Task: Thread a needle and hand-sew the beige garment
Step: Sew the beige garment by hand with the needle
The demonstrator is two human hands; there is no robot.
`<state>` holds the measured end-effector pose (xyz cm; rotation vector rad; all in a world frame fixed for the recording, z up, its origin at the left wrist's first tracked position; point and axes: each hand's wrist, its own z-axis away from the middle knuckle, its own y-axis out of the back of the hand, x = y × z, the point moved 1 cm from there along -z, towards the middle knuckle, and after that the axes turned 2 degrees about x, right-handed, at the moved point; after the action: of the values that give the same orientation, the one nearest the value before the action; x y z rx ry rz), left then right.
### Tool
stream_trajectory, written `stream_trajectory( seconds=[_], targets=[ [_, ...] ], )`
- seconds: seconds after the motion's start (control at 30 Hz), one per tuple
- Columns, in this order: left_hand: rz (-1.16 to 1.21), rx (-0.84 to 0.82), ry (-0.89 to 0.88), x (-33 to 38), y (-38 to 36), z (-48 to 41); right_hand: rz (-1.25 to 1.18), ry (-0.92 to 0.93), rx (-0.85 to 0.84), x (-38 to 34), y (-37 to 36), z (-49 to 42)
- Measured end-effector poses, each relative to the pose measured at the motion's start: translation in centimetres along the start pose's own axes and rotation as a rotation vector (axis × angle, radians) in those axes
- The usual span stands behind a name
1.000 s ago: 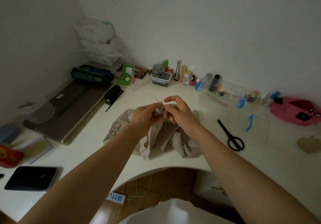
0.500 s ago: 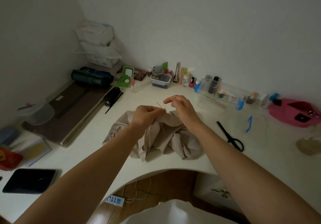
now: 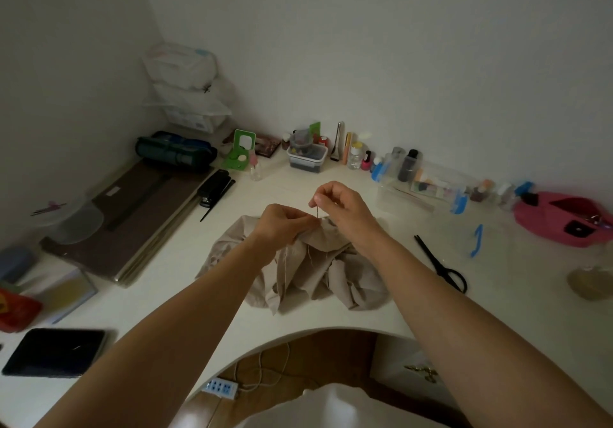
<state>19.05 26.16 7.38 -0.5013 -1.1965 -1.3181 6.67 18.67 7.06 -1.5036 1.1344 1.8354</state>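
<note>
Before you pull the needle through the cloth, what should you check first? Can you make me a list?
1. Right hand pinches the needle firmly: ok.
2. Left hand grips the fold of the beige garment right beside the needle: ok.
3. Needle's eye is threaded: cannot tell, too small to see.
4. Loose thread hanging below the fold is free of knots: cannot tell.
5. Scissors lie to the right of the garment, probably within reach for cutting: ok.
</note>
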Motion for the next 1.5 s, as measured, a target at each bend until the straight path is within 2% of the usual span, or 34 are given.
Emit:
stream_trajectory(
  seconds=[0.1,0.2,0.3,0.33,0.37,0.4,0.53,0.6,0.67,0.8,1.0,1.33,1.5],
  targets=[
    [-0.118,-0.025,0.003,-0.4,-0.1,-0.2,-0.337,0.002,0.165,-0.1,0.7,-0.5],
    [-0.030,0.014,0.027,-0.9,0.1,-0.2,-0.689,-0.024,0.427,-0.6,2.4,-1.3],
    [-0.002,0.031,0.027,-1.0,0.4,-0.7,-0.598,-0.074,0.800,0.4,4.4,-1.9],
    [0.004,0.035,0.022,-0.9,0.5,-0.7,-0.523,-0.088,0.867,0.9,4.8,-1.9],
    [0.006,0.038,0.016,-0.8,0.6,-0.7,-0.444,-0.094,0.866,1.2,5.0,-1.9],
    [0.007,0.035,0.015,-0.8,0.6,-0.8,-0.368,-0.097,0.793,1.4,5.0,-1.7],
    [-0.002,0.020,0.012,-0.5,0.2,-0.8,0.023,-0.111,0.159,1.1,3.4,-0.8],
    [-0.032,0.024,0.011,-0.5,0.2,-0.8,0.146,-0.114,-0.046,0.9,2.6,-0.4],
    [-0.071,0.026,0.009,-0.6,0.2,-0.6,0.190,-0.149,-0.135,0.8,2.0,-0.2],
    [-0.073,0.034,0.007,-0.8,0.5,-0.4,0.278,-0.206,-0.209,0.8,1.6,0.2],
    [-0.074,0.025,-0.003,-0.8,0.5,-0.1,0.266,-0.241,-0.212,0.7,1.9,0.8],
    [-0.021,0.011,-0.005,-1.2,0.4,-0.2,-0.446,-0.330,0.338,0.9,4.4,-0.4],
    [-0.005,0.009,-0.013,-1.3,0.4,-0.2,-0.638,-0.240,0.484,1.0,5.0,-0.6]
  ],
)
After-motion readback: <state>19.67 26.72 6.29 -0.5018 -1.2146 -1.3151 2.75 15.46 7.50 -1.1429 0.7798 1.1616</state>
